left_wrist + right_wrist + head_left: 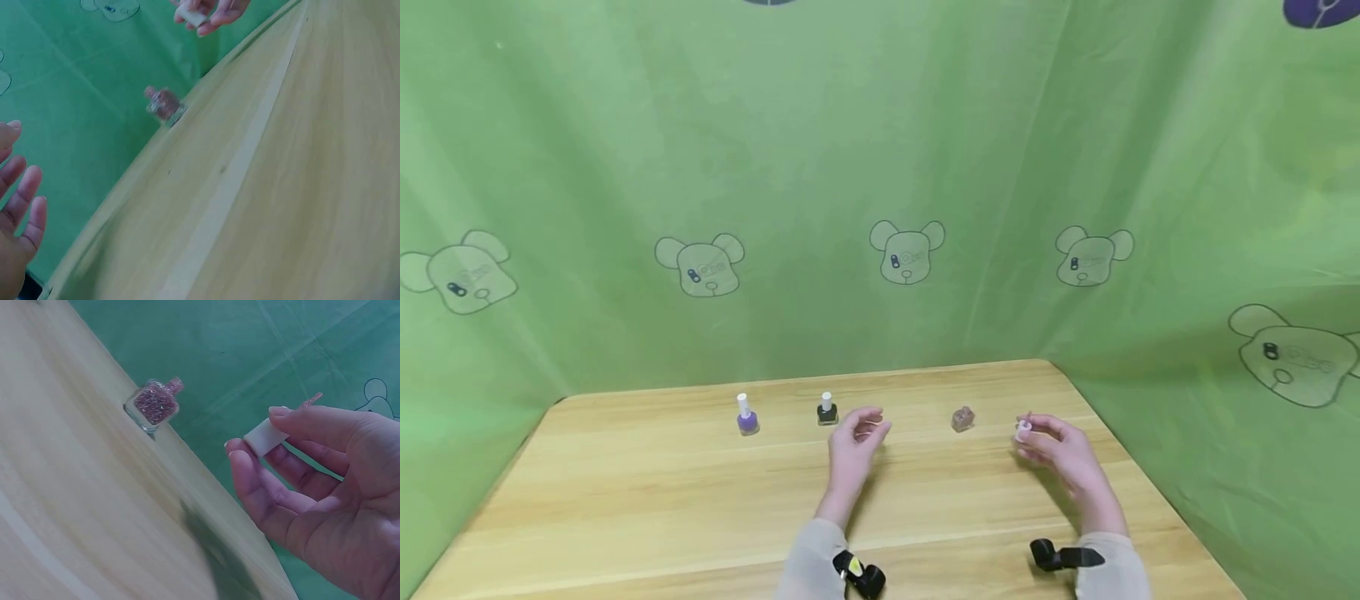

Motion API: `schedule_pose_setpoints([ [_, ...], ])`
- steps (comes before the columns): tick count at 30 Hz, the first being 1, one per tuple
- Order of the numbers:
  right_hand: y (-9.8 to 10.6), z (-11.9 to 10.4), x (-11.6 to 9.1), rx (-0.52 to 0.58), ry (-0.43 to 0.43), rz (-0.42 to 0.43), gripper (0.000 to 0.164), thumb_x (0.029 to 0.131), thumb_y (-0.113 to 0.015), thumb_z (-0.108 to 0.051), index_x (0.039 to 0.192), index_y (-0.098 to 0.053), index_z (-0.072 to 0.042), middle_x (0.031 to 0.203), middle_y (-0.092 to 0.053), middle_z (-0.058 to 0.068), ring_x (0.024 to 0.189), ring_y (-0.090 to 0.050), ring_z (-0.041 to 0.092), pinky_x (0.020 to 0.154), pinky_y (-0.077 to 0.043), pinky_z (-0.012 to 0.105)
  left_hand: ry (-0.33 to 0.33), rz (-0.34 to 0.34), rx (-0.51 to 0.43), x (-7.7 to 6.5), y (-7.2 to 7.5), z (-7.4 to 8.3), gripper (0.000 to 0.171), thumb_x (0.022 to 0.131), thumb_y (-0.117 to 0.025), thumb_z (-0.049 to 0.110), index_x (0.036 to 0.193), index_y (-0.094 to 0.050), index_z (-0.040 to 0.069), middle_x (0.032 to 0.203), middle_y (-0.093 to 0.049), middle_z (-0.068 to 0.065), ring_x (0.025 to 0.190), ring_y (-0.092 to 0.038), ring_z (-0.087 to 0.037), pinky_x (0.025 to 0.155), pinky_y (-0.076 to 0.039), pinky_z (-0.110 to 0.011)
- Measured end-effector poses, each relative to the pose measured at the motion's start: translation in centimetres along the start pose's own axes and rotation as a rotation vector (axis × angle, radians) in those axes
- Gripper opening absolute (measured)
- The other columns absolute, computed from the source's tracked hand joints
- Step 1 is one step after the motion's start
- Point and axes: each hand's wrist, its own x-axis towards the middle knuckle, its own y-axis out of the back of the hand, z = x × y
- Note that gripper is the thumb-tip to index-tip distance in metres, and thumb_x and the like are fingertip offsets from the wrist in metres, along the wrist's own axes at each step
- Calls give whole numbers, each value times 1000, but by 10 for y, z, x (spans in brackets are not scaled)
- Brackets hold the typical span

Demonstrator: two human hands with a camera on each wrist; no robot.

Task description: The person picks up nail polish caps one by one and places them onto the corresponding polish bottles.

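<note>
My right hand (1063,454) pinches the white nail polish cap (265,436) between thumb and fingers. Its brush (311,400), coated in pink glitter, points up and away from the palm. To the left of that hand, the uncapped bottle of pink glitter nail polish (962,419) stands on the table, its neck bare in the right wrist view. My left hand (853,450) hovers over the table with loosely bent fingers and holds nothing. Just beyond it is a capped black nail polish bottle (827,410); a capped purple one (747,417) stands further left.
The wooden table (700,500) ends at a back edge close behind the bottles. A green curtain (880,167) printed with bear heads hangs behind and along both sides. Each sleeve carries a black wrist device, one of them the left device (859,575).
</note>
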Motion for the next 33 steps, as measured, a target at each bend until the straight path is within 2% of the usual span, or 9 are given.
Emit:
schedule_pose_setpoints([
  [4,3,-2,-2,-8,6,25,43,88,-71,-12,126,-54,1,108,-62,-11,92,-66,7,86,-57,24,55,-12,-47,2,-11,-13,27,82,-75,8,107,-68,0,105,-69,-22,85,-63,-15,74,-53,-15],
  [9,6,-3,-2,-21,11,46,47,89,-70,-13,129,-53,2,108,-63,-9,92,-66,7,85,-57,23,98,-46,-81,-2,-28,-16,28,82,-77,14,106,-69,2,105,-69,-20,87,-62,-14,74,-53,-16],
  [13,8,-4,-3,-26,15,62,47,89,-70,-13,129,-53,3,108,-64,-8,91,-66,7,85,-57,24,94,-87,-41,-9,-46,-17,29,82,-77,18,106,-69,4,107,-69,-18,92,-63,-16,77,-54,-20],
  [20,8,-6,-4,-18,9,73,46,87,-72,-15,127,-56,1,103,-64,-11,90,-64,5,84,-57,22,104,-120,4,-16,-69,-23,33,82,-77,23,110,-69,8,111,-69,-9,106,-61,-28,92,-52,-38],
  [23,8,-7,-4,-19,14,81,46,87,-72,-14,127,-55,3,101,-64,-14,89,-64,4,83,-57,22,102,-120,1,-16,-77,-28,36,82,-77,22,112,-68,5,113,-69,-12,109,-60,-32,95,-52,-42],
  [27,9,-8,-5,-22,10,86,42,88,-71,-14,125,-57,2,102,-65,-12,88,-64,4,82,-56,21,94,-120,21,-13,-89,-35,40,82,-77,23,116,-67,4,118,-68,-12,115,-58,-33,99,-51,-45],
  [33,9,-10,-6,-61,9,82,44,89,-70,-15,127,-56,1,105,-64,-8,89,-63,4,83,-57,22,42,-136,145,-4,-103,-41,42,81,-78,24,118,-67,8,120,-68,-8,115,-61,-30,102,-49,-43],
])
